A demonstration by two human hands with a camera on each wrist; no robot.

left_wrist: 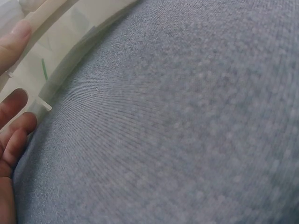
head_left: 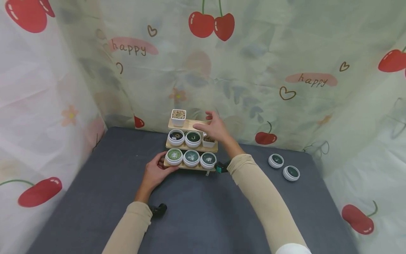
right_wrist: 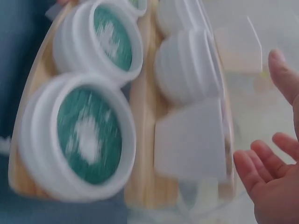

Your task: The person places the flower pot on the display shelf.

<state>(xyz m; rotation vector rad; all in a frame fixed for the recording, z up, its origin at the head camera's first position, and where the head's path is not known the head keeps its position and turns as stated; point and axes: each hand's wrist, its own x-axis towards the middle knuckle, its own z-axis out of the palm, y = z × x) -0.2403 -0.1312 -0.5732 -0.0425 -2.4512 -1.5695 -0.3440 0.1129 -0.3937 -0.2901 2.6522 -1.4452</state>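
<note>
My left hand [head_left: 154, 173] holds the left end of the lowest step of a three-tier wooden stand [head_left: 189, 124], thumb along its front edge. Three round white pots with green-toned surfaces, one a lighter green pot [head_left: 174, 156], line that step. On the middle step sit a dark-filled round pot [head_left: 176, 137], a green round pot [head_left: 193, 139] and a square white pot [right_wrist: 189, 142]. Another square pot [head_left: 178, 118] with pale granules stands at the left of the top step. My right hand [head_left: 217, 128] hovers by the top step's right part, fingers spread, holding nothing.
Two round white pots, a rear pot [head_left: 276, 161] and a front pot [head_left: 291, 173], lie on the dark grey table [head_left: 196, 211] at the right. A patterned curtain [head_left: 253, 63] hangs behind the table and along both sides.
</note>
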